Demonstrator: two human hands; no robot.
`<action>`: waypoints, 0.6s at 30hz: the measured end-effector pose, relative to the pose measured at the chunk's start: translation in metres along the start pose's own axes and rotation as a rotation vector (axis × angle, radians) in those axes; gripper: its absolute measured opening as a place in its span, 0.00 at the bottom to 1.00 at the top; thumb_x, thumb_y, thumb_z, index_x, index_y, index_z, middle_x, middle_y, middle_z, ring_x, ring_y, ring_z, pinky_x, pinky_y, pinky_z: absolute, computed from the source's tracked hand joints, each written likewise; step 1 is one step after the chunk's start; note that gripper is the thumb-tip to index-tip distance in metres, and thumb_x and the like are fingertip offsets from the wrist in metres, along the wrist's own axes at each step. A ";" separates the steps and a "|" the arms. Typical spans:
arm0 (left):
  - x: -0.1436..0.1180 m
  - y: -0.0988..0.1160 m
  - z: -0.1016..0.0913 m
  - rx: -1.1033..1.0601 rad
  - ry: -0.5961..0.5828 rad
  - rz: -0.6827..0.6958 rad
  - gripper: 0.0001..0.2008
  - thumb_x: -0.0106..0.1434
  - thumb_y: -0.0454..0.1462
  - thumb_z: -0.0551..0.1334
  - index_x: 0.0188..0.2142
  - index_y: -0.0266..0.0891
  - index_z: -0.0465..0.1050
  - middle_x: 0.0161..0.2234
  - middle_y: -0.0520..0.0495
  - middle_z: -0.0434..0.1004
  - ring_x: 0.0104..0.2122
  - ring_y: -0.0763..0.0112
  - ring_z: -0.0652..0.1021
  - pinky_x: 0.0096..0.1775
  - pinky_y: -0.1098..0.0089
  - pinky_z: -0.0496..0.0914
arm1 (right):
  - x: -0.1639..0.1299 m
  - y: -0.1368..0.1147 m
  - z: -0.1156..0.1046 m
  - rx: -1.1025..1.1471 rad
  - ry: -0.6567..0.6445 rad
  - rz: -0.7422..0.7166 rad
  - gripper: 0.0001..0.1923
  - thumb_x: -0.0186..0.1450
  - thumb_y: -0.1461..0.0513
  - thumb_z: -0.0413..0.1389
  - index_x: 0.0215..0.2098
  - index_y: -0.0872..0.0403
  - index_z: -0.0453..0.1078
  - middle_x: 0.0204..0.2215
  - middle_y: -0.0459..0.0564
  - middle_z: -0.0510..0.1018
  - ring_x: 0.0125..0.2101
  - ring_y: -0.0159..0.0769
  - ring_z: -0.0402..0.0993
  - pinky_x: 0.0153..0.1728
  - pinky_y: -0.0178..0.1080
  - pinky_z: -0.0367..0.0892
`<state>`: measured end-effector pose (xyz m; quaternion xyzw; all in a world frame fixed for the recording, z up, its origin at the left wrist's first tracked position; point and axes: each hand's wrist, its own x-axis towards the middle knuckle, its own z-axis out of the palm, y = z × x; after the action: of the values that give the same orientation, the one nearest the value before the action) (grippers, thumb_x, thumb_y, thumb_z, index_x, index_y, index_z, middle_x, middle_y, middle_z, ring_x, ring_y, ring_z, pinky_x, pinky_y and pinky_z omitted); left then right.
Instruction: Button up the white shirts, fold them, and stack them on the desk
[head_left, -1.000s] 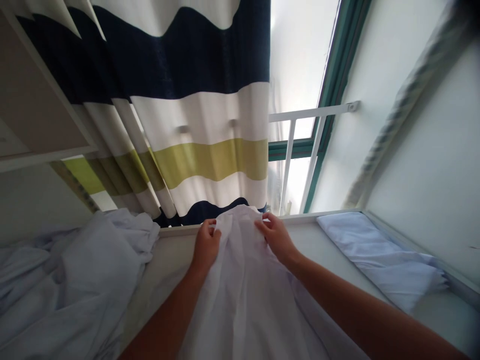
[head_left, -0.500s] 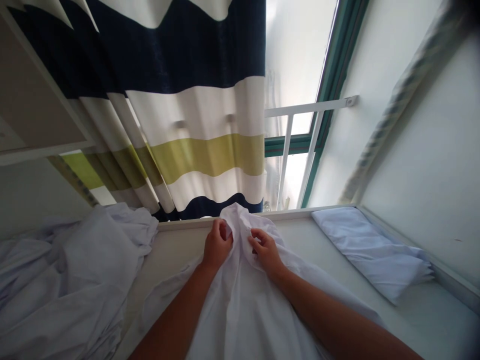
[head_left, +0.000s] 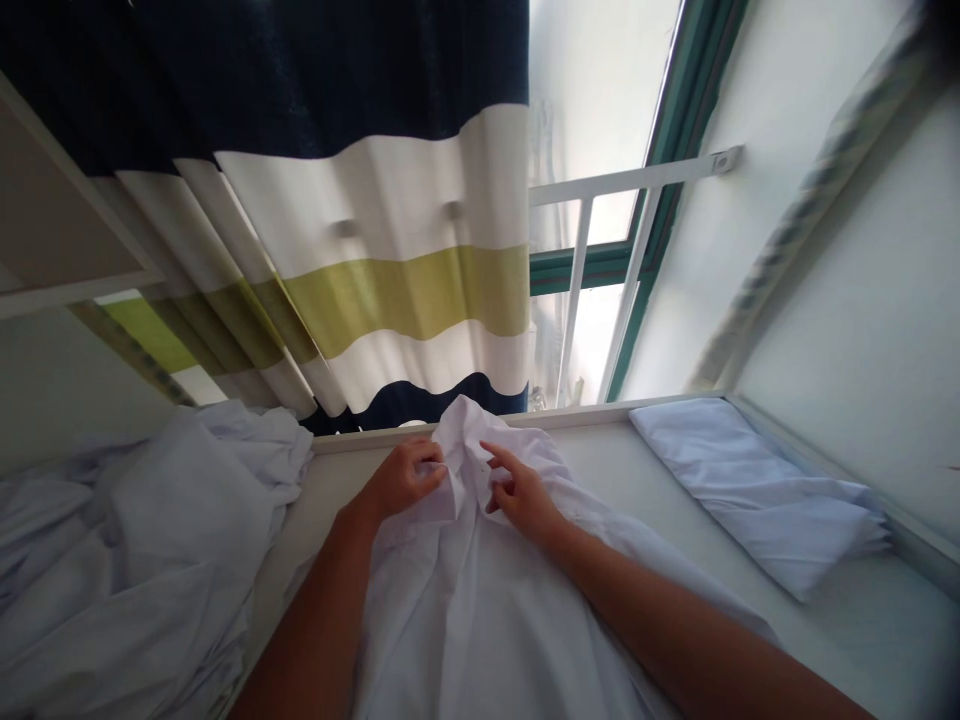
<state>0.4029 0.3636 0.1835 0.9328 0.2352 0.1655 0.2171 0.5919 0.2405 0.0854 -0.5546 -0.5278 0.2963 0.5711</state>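
Head view: both hands (head_left: 405,478) on white garment's (head_left: 480,600) bunched top edge.

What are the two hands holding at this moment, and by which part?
Both the left hand and right hand pinch the white cloth at its bunched far edge.

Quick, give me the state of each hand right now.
Left hand: closed, fingers pinching the bunched top of the white cloth.
Right hand: fingers curled on the same bunched cloth, gripping it.
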 end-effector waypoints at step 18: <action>-0.003 0.022 0.051 -0.309 -0.077 -0.233 0.15 0.49 0.38 0.70 0.37 0.40 0.72 0.36 0.47 0.79 0.38 0.62 0.78 0.38 0.69 0.68 | -0.008 -0.024 -0.008 -0.541 -0.130 -0.582 0.09 0.69 0.54 0.57 0.35 0.51 0.72 0.30 0.46 0.80 0.31 0.34 0.72 0.47 0.43 0.60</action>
<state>0.4299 0.3280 0.1502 0.8604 0.3050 0.1375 0.3844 0.5910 0.2257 0.1077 -0.4923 -0.7569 0.0068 0.4298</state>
